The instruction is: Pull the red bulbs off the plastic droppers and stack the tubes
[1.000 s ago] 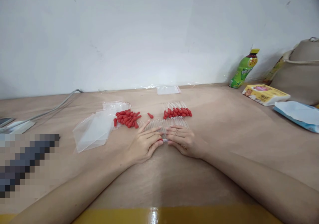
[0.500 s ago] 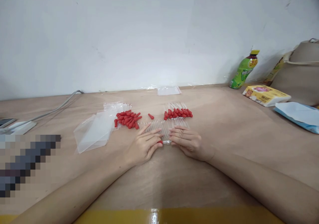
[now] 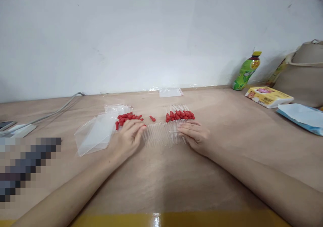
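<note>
My left hand [image 3: 128, 136] is closed in a pinch, with a bit of a red rubber bulb [image 3: 145, 125] showing at the fingertips. It covers part of a pile of red dropper bulbs [image 3: 124, 117]. My right hand [image 3: 195, 134] pinches a thin glass tube [image 3: 173, 131] that points left over a row of bare glass tubes [image 3: 157, 134]. Behind that row lies a group of glass droppers [image 3: 179, 115] fitted with red bulbs, their glass ends toward the wall. A single loose bulb [image 3: 152, 118] rests between the pile and the finished-looking droppers.
Clear zip bags [image 3: 94, 134] lie left of the pile, and another bag [image 3: 171, 92] is near the wall. On the right are a green bottle [image 3: 246, 72], a yellow tissue pack [image 3: 268, 97], a blue-white packet [image 3: 300, 117] and a beige bag [image 3: 300, 75]. A grey cable [image 3: 60, 109] runs at left.
My hands have moved apart from where they nearly met over the tubes. The left went left and back to the bulb pile; the right went slightly right and back, with a tube.
</note>
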`<control>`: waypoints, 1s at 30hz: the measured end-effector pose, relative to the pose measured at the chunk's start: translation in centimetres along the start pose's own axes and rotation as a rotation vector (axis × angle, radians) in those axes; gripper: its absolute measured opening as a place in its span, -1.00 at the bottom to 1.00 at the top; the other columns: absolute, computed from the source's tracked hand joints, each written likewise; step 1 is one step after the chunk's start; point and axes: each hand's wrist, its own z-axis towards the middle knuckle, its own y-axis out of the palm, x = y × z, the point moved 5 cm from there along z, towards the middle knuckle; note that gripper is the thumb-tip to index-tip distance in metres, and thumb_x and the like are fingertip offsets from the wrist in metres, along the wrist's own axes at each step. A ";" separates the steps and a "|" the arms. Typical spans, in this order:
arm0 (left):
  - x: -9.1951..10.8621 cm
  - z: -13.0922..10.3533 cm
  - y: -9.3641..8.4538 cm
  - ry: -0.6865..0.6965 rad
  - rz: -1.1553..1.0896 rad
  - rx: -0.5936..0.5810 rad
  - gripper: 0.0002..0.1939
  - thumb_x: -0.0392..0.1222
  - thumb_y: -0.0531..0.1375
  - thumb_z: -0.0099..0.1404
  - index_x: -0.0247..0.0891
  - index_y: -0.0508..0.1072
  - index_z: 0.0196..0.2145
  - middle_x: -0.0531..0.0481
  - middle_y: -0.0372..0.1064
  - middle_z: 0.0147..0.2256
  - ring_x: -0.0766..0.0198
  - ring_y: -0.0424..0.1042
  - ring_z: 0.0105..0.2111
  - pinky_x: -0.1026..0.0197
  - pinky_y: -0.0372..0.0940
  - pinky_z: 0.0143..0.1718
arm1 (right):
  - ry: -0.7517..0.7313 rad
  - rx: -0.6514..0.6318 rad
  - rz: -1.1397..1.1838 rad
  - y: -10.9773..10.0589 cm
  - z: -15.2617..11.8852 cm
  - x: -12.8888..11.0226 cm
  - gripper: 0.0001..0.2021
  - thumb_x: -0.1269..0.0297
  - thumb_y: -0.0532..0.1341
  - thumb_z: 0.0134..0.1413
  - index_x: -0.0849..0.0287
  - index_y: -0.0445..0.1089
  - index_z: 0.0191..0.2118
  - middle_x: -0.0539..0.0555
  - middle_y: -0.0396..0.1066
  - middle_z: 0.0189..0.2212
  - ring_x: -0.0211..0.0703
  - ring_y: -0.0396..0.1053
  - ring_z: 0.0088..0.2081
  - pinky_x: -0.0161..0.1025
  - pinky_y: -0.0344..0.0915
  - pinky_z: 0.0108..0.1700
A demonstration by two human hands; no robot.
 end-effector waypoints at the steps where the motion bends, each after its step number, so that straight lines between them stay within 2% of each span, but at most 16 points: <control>1: -1.0 0.5 -0.7 -0.046 0.016 0.059 -0.81 -0.17 0.03 0.30 -0.22 0.42 -0.29 -0.07 0.33 -0.30 0.22 0.33 -0.28 0.12 0.28 -0.26 | 0.050 -0.004 -0.056 0.1 0.1 0.3 -0.85 0.39 0.15 0.09 0.15 0.43 -0.23 0.02 0.46 -0.47 -0.25 0.39 -0.38 -0.21 0.26 -0.20; 3: -3.3 1.7 -1.8 -0.148 0.076 0.126 -0.80 -0.14 0.03 0.29 -0.17 0.43 -0.24 -0.08 0.26 -0.30 0.22 0.31 -0.32 0.11 0.30 -0.31 | 0.122 -0.023 -0.157 0.4 0.2 0.4 -0.86 0.32 0.15 0.09 0.13 0.46 -0.27 -0.03 0.38 -0.60 -0.28 0.30 -0.49 -0.23 0.18 -0.31; 5: -5.6 2.6 -2.6 -0.223 0.146 0.130 -0.79 -0.13 0.02 0.29 -0.13 0.43 -0.24 -0.09 0.24 -0.36 0.15 0.29 -0.30 0.05 0.29 -0.30 | 0.163 -0.047 -0.209 0.7 0.4 0.2 -0.83 0.31 0.13 0.10 0.14 0.46 -0.25 -0.02 0.36 -0.61 -0.26 0.27 -0.48 -0.23 0.12 -0.33; 8: -9.2 3.1 -2.9 -0.394 0.199 0.008 -0.83 -0.13 0.05 0.25 -0.11 0.41 -0.25 -0.06 0.24 -0.44 0.12 0.32 -0.37 0.00 0.28 -0.33 | 0.204 -0.062 -0.216 0.9 0.7 0.0 -0.77 0.39 0.08 0.09 0.17 0.42 -0.17 0.02 0.42 -0.51 -0.23 0.30 -0.41 -0.22 0.10 -0.26; 10: -10.8 3.0 -2.9 -0.447 0.202 -0.040 -0.85 -0.12 0.09 0.20 -0.11 0.37 -0.25 -0.04 0.28 -0.44 0.15 0.32 -0.45 0.01 0.27 -0.40 | 0.223 -0.058 -0.205 0.8 0.8 0.0 -0.76 0.41 0.07 0.07 0.17 0.40 -0.16 0.03 0.45 -0.45 -0.23 0.31 -0.38 -0.22 0.09 -0.22; 13: -12.0 2.5 -2.7 -0.471 0.200 -0.047 -0.81 -0.03 0.14 0.14 -0.12 0.32 -0.30 -0.02 0.33 -0.44 0.18 0.32 -0.50 0.05 0.26 -0.49 | 0.236 -0.038 -0.189 0.7 0.8 0.1 -0.78 0.42 0.07 0.05 0.15 0.40 -0.20 0.00 0.46 -0.46 -0.24 0.31 -0.41 -0.22 0.07 -0.23; 17: -12.3 2.3 -2.4 -0.474 0.202 -0.086 -0.79 0.02 0.14 0.11 -0.15 0.31 -0.41 -0.05 0.38 -0.44 0.17 0.34 -0.51 0.04 0.25 -0.48 | 0.234 0.004 -0.193 0.6 0.7 0.2 -0.84 0.43 0.10 0.02 0.15 0.39 -0.28 -0.04 0.44 -0.54 -0.25 0.31 -0.45 -0.23 0.05 -0.25; 20: -10.8 2.5 -2.9 -0.433 0.254 -0.019 -0.79 0.03 0.11 0.13 -0.15 0.35 -0.40 -0.09 0.37 -0.36 0.07 0.37 -0.36 -0.01 0.25 -0.37 | 0.234 0.022 -0.198 0.6 0.7 0.3 -0.89 0.43 0.12 0.00 0.15 0.38 -0.35 -0.04 0.46 -0.51 -0.26 0.31 -0.44 -0.23 0.05 -0.24; 23: -6.9 2.5 -2.8 -0.260 0.244 0.082 -0.81 -0.01 0.05 0.22 -0.12 0.38 -0.38 -0.08 0.34 -0.34 0.08 0.36 -0.22 0.00 0.26 -0.24 | 0.221 0.029 -0.217 0.6 0.7 0.3 -0.91 0.44 0.14 -0.01 0.15 0.36 -0.44 -0.06 0.46 -0.52 -0.28 0.30 -0.44 -0.23 0.03 -0.23; 25: -3.5 2.0 -1.2 -0.110 0.160 -0.042 -0.80 -0.03 0.04 0.26 -0.14 0.39 -0.38 -0.03 0.36 -0.34 0.15 0.35 -0.21 0.04 0.28 -0.17 | 0.196 0.015 -0.242 0.7 0.6 0.3 -0.89 0.44 0.14 -0.01 0.14 0.37 -0.46 -0.07 0.44 -0.54 -0.28 0.28 -0.44 -0.22 0.02 -0.21; 26: -1.9 1.5 -0.3 -0.060 0.133 -0.102 -0.80 -0.03 0.06 0.25 -0.15 0.40 -0.34 -0.02 0.37 -0.27 0.17 0.34 -0.16 0.06 0.28 -0.12 | 0.177 0.005 -0.254 0.8 0.6 0.3 -0.89 0.44 0.14 -0.01 0.13 0.38 -0.45 -0.06 0.44 -0.55 -0.28 0.28 -0.44 -0.21 0.01 -0.19; 27: -0.3 1.0 0.8 0.007 0.100 -0.215 -0.76 -0.03 0.07 0.25 -0.19 0.40 -0.22 -0.07 0.34 -0.14 0.15 0.30 -0.07 0.05 0.25 -0.05 | 0.157 -0.004 -0.267 0.9 0.5 0.3 -0.89 0.44 0.14 0.00 0.12 0.39 -0.43 -0.06 0.44 -0.54 -0.27 0.27 -0.43 -0.21 0.00 -0.18; 30: 2.5 -0.7 3.4 0.102 0.101 -0.430 -0.56 0.02 0.04 0.28 -0.20 0.25 0.06 -0.14 0.04 0.17 0.04 0.02 0.17 -0.09 0.00 0.15 | 0.115 -0.046 -0.281 1.2 0.4 0.2 -0.88 0.40 0.14 0.02 0.10 0.42 -0.38 -0.04 0.44 -0.53 -0.25 0.25 -0.40 -0.18 -0.01 -0.15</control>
